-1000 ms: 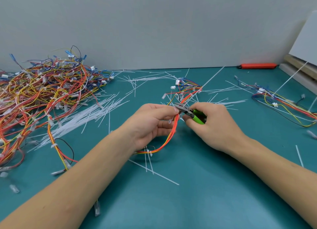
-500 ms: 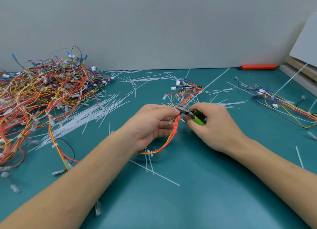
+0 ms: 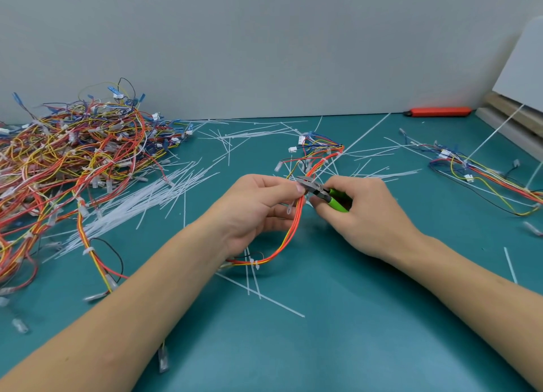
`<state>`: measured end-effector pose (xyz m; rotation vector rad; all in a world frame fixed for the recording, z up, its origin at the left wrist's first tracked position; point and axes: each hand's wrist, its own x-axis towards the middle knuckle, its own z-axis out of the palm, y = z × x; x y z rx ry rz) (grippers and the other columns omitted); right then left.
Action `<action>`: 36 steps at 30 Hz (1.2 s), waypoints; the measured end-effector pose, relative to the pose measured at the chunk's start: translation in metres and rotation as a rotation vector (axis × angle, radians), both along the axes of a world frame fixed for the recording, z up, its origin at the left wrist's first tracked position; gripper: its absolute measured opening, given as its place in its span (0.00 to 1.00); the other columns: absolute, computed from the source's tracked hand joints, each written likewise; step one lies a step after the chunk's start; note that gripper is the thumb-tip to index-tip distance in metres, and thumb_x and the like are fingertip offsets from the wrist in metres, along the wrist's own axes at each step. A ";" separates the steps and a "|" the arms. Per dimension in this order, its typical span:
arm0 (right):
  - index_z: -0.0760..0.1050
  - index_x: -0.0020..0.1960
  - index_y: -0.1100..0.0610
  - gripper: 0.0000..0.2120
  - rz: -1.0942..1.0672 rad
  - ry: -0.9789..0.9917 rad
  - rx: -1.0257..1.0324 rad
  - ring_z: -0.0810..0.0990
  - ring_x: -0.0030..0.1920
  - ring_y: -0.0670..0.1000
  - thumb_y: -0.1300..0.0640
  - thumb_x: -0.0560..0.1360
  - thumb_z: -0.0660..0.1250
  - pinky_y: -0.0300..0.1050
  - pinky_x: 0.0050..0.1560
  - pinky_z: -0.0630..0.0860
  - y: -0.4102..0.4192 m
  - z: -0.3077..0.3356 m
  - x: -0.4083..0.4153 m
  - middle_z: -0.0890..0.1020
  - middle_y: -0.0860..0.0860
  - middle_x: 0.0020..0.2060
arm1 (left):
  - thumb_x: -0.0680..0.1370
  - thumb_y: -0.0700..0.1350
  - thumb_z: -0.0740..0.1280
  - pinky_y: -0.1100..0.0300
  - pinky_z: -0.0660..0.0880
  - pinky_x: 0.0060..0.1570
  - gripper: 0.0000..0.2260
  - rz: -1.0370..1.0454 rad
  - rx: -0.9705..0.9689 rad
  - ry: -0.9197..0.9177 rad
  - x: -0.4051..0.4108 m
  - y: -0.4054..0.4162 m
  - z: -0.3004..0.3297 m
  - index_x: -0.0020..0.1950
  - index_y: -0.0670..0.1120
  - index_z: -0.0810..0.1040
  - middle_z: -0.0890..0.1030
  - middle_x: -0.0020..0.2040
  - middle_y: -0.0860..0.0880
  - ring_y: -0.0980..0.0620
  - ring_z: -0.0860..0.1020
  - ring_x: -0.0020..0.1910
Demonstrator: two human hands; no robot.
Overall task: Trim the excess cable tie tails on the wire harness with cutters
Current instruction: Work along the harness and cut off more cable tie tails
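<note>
An assembly workbench: teal mat [image 3: 293, 347], heaped wire harnesses [image 3: 73, 156], scattered tie offcuts [image 3: 141, 197].

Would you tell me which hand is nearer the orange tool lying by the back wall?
Right. The right hand lies below-left of the orange tool; the left hand is farther left.

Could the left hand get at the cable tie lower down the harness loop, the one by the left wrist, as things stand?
Probably yes, once freed. That cable tie lies exposed on the mat beside the wrist, uncovered. But the left hand currently grips the harness near the cutters.
</note>
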<state>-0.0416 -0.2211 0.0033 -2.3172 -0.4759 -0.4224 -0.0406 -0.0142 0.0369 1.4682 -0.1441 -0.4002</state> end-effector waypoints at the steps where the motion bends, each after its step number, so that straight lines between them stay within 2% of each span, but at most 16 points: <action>1: 0.74 0.38 0.50 0.13 -0.010 0.009 -0.001 0.69 0.31 0.49 0.47 0.78 0.71 0.50 0.34 0.71 0.000 0.000 0.000 0.73 0.49 0.28 | 0.80 0.39 0.69 0.63 0.77 0.30 0.04 -0.002 -0.001 0.000 0.000 0.000 0.000 0.47 0.42 0.82 0.78 0.31 0.52 0.57 0.74 0.26; 6: 0.69 0.36 0.54 0.17 -0.035 0.013 -0.027 0.66 0.30 0.51 0.48 0.77 0.70 0.50 0.32 0.67 0.001 0.000 -0.001 0.70 0.50 0.27 | 0.80 0.39 0.70 0.63 0.77 0.30 0.03 0.010 -0.004 0.002 0.000 0.000 0.000 0.48 0.41 0.83 0.78 0.32 0.52 0.57 0.75 0.26; 12: 0.79 0.44 0.47 0.05 0.026 -0.025 -0.009 0.75 0.36 0.50 0.49 0.77 0.71 0.51 0.39 0.75 0.000 0.001 0.000 0.79 0.48 0.33 | 0.79 0.39 0.70 0.62 0.78 0.31 0.04 0.032 0.010 -0.003 0.001 0.000 -0.003 0.51 0.39 0.83 0.79 0.33 0.50 0.57 0.75 0.26; 17: 0.80 0.46 0.47 0.06 0.030 -0.048 -0.001 0.78 0.40 0.51 0.46 0.76 0.68 0.52 0.43 0.76 0.000 0.000 0.000 0.81 0.47 0.36 | 0.79 0.39 0.70 0.63 0.78 0.30 0.03 0.033 0.008 0.005 0.002 0.000 -0.003 0.50 0.40 0.83 0.79 0.34 0.50 0.56 0.76 0.26; 25: 0.81 0.47 0.49 0.01 0.041 -0.085 0.000 0.78 0.40 0.52 0.52 0.77 0.73 0.53 0.44 0.76 0.000 0.002 0.000 0.81 0.47 0.36 | 0.80 0.39 0.70 0.63 0.78 0.31 0.04 0.008 -0.033 0.031 0.001 0.000 -0.002 0.50 0.41 0.83 0.79 0.33 0.51 0.57 0.75 0.27; 28: 0.80 0.45 0.48 0.04 0.037 -0.067 0.001 0.75 0.36 0.50 0.50 0.77 0.72 0.53 0.39 0.75 -0.001 0.002 0.000 0.78 0.47 0.33 | 0.80 0.39 0.69 0.63 0.78 0.32 0.04 0.000 -0.038 0.036 0.001 0.000 -0.002 0.50 0.41 0.83 0.79 0.33 0.51 0.57 0.75 0.27; 31: 0.74 0.38 0.50 0.12 0.008 -0.045 -0.015 0.69 0.31 0.50 0.48 0.78 0.70 0.52 0.33 0.71 -0.001 -0.001 0.000 0.73 0.49 0.28 | 0.80 0.40 0.70 0.63 0.78 0.32 0.04 -0.009 -0.040 0.040 0.001 0.000 -0.003 0.48 0.42 0.84 0.79 0.33 0.51 0.57 0.76 0.28; 36: 0.69 0.36 0.51 0.16 -0.012 -0.047 -0.038 0.67 0.30 0.51 0.46 0.78 0.68 0.50 0.31 0.68 0.001 -0.001 -0.002 0.71 0.49 0.28 | 0.79 0.40 0.70 0.63 0.78 0.32 0.04 -0.011 -0.046 0.039 0.001 0.001 -0.003 0.48 0.42 0.84 0.80 0.34 0.51 0.56 0.76 0.28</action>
